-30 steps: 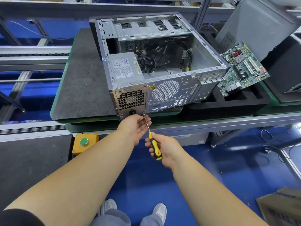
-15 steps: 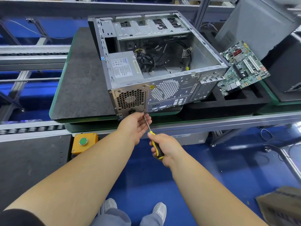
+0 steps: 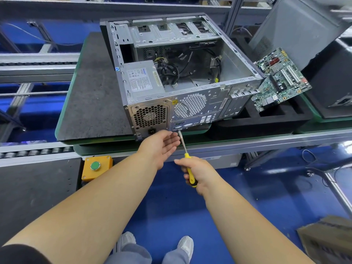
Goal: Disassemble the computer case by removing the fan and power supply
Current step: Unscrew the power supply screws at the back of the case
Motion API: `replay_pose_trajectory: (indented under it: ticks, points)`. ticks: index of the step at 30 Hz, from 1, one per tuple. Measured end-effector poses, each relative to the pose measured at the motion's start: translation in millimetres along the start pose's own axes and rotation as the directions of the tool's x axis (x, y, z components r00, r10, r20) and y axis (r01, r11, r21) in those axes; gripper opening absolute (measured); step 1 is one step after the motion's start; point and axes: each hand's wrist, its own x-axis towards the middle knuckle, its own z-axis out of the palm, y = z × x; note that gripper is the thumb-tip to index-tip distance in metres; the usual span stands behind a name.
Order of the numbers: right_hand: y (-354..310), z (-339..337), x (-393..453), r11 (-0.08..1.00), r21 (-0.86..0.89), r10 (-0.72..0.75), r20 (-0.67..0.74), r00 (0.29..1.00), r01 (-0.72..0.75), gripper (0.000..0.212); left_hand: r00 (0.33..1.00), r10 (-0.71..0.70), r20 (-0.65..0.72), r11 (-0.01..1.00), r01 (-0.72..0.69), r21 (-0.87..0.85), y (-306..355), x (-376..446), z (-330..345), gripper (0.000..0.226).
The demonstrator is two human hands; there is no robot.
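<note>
The computer case lies on its side on a dark mat on the bench, open side up, its rear panel facing the person. The power supply is still seated in the near left corner, its honeycomb grille flush in the rear panel. No fan is plainly visible behind the round vent beside it; I cannot tell whether one is there.

The right hand grasps the yellow handle of a screwdriver, fingers clenched round it, with the tip at the lower right corner of the power supply plate, just beside the power socket.

What has changed: half a second ago the left hand was curled close around the tip, fingers bunched at the screw. Now it has opened and turned palm up, fingers relaxed and cupped directly beneath the tip, touching or nearly touching the case edge. The screwdriver has barely moved.

My reading is that this screw is at or near the end of its thread, and the cupped palm is there to catch it. No screw is visible in the palm. The power supply is probably close to being freed, though its other corner screws are too small to check.
</note>
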Motion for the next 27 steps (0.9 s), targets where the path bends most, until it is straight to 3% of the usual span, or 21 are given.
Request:
replay_pose_trajectory:
  ticks: [3, 8, 11, 16, 27]
  points:
    - [-8, -11, -3, 0.996, 0.003, -0.09, -0.082, 0.993, 0.091, 0.028, 0.998, -0.023, 0.057, 0.994, 0.017, 0.104, 2, -5, 12, 0.019]
    - [-38, -39, -17, 0.959, 0.099, -0.245, -0.184, 0.952, 0.265, 0.018, 0.991, -0.017, 0.131, 0.966, -0.018, 0.26, 2, -16, 46, 0.019]
    - [-56, -60, -31, 0.922, 0.027, -0.374, -0.195, 0.907, 0.386, 0.008, 0.984, 0.014, 0.18, 0.939, -0.075, 0.337, 4, -27, 72, 0.016]
    - [-80, -102, -56, 0.871, -0.056, -0.489, -0.181, 0.853, 0.488, 0.011, 0.966, 0.068, 0.25, 0.863, -0.182, 0.47, 15, -49, 124, 0.017]
    - [-143, -163, -100, 0.705, -0.046, -0.698, -0.226, 0.68, 0.708, 0.007, 0.884, 0.166, 0.437, 0.785, -0.386, 0.484, 40, -91, 210, 0.02]
